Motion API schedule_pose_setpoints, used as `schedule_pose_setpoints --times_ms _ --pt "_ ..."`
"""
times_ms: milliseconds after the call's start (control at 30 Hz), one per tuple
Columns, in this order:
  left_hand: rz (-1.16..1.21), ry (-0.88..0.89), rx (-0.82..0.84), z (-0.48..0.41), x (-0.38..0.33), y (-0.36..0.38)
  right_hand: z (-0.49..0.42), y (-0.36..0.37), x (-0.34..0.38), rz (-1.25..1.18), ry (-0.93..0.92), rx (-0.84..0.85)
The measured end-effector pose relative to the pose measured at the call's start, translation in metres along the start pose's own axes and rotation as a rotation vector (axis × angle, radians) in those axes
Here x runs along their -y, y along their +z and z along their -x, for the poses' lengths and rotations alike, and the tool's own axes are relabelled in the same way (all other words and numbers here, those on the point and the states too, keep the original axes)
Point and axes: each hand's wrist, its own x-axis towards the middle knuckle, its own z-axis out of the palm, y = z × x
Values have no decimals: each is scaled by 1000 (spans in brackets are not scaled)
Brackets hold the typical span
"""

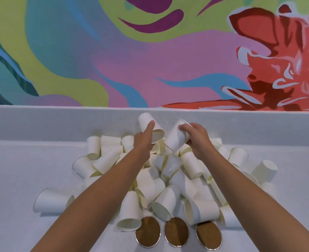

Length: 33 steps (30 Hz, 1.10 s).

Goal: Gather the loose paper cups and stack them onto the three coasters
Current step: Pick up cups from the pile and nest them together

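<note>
left grip (pixel 143 140) wrapped round one paper cup (pixel 144 119), right grip (pixel 198 138) round a second cup (pixel 175 140), both held above the heap of loose cups (pixel 168 180); three coasters (pixel 176 231) just before it on the surface (pixel 22 170).

Showing plain white outside and pale yellow inside on the paper cups (pixel 166 199); glinting brown with silver rims on the coasters (pixel 176 231); swirling lime, pink, purple, blue and red over the mural (pixel 150 60).
</note>
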Motion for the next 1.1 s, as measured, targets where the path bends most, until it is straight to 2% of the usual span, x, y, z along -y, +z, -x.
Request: schedule_pose_setpoints --times_ms 100,300,367,500,600,667,767,833,933,1000,1067,1100 --pt "154 -82 9 3 -2 4 7 13 3 -179 15 8" --pt "353 -130 192 11 -1 11 13 33 -4 -155 -25 -1" --pt "329 -144 251 17 -1 12 12 36 -6 -132 4 12" --pt "132 -159 317 20 -2 13 11 33 -8 -118 61 106" --pt "-23 -56 257 18 -2 12 8 24 -7 -88 37 124" --pt "-39 6 215 12 -6 5 5 17 -6 -42 5 122" --pt "-107 3 362 6 -14 -10 1 11 -5 52 13 148" --pt "-126 -34 396 2 -12 -14 -1 10 -5 112 32 187" --pt "-63 -102 317 -3 -3 -15 -7 12 -8 188 42 279" --pt "-64 -109 274 -11 5 -17 -14 10 -14 228 86 225" --pt "-60 -98 216 -19 13 -22 -21 4 -26 424 69 93" --pt "-48 -95 192 -25 16 -24 -25 1 -33 648 3 76"
